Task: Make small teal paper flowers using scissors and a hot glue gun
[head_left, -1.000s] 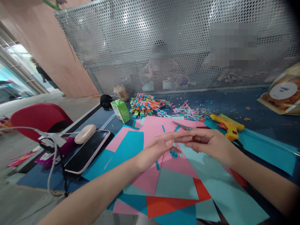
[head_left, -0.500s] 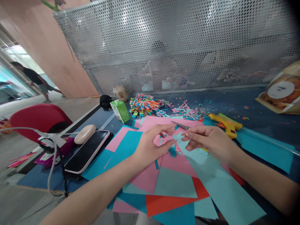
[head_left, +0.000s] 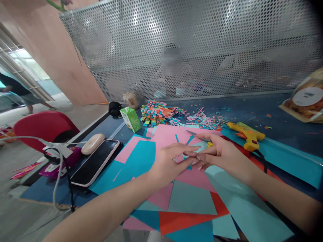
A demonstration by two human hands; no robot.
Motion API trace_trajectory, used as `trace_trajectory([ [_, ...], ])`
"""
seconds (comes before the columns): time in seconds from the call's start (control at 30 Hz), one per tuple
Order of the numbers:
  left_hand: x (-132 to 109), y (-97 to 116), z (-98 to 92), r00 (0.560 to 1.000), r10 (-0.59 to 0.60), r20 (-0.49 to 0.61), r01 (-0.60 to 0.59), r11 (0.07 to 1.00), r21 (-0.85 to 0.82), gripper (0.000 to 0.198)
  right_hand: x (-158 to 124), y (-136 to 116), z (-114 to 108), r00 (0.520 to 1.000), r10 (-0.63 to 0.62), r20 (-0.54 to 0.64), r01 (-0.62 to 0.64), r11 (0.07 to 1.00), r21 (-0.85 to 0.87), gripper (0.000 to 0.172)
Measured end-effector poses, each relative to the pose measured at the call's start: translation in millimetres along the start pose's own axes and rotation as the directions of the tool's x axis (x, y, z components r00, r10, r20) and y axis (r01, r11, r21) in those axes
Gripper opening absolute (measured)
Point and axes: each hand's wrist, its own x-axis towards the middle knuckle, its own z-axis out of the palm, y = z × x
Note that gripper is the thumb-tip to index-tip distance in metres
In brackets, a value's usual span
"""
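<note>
My left hand point(head_left: 169, 163) and my right hand point(head_left: 222, 154) meet fingertip to fingertip just above the overlapping pink paper sheets point(head_left: 165, 136). Both hands pinch a small teal and pink cut paper piece point(head_left: 187, 156), which the fingers mostly hide. Under and around the hands lie teal sheets point(head_left: 137, 161), a light teal sheet point(head_left: 248, 208) and a red sheet point(head_left: 181, 222). Scissor blades point(head_left: 193, 133) poke out just behind my right fingers. A yellow glue gun point(head_left: 248, 136) lies to the right of that hand.
A phone point(head_left: 97, 161), a white oval case point(head_left: 93, 143) and a cable point(head_left: 57, 174) lie at the left. Behind the sheets are a green carton point(head_left: 130, 118), a pile of paper flowers point(head_left: 155, 112) and scraps point(head_left: 202, 119). A snack bag point(head_left: 306, 101) is far right, a mesh panel point(head_left: 176, 50) behind.
Half a second ago the fingertips were a little apart; now they are closed together on the small paper piece. A person in the far left background has walked further left.
</note>
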Motion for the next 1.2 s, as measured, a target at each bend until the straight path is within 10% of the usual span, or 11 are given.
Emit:
trace_trajectory([
  [0.3,8,-1,-6.1,0.959,-0.256,-0.122,0.198,0.914,-0.355,0.022,-1,-5,-3,0.997,-0.039,-0.060,0.048,0.986,0.157,0.047],
  [0.7,5,-3,-6.8,0.982,0.178,0.059,-0.183,0.976,0.114,0.018,3,0,-5,0.989,-0.082,0.122,0.032,0.931,0.364,0.040],
  [0.93,6,-8,-4.3,0.954,0.191,0.229,-0.221,0.969,0.111,0.026,-1,-4,-1,0.990,-0.085,0.110,0.040,0.932,0.361,0.048],
  [1.1,5,-5,0.5,0.988,-0.057,0.145,0.074,0.991,-0.114,0.023,1,-2,-2,0.978,-0.124,0.166,0.066,0.945,0.321,0.053],
  [1.2,6,-6,3.0,0.944,-0.313,0.109,0.329,0.845,-0.423,0.022,2,-3,-3,0.976,-0.144,0.164,0.101,0.965,0.244,0.057],
])
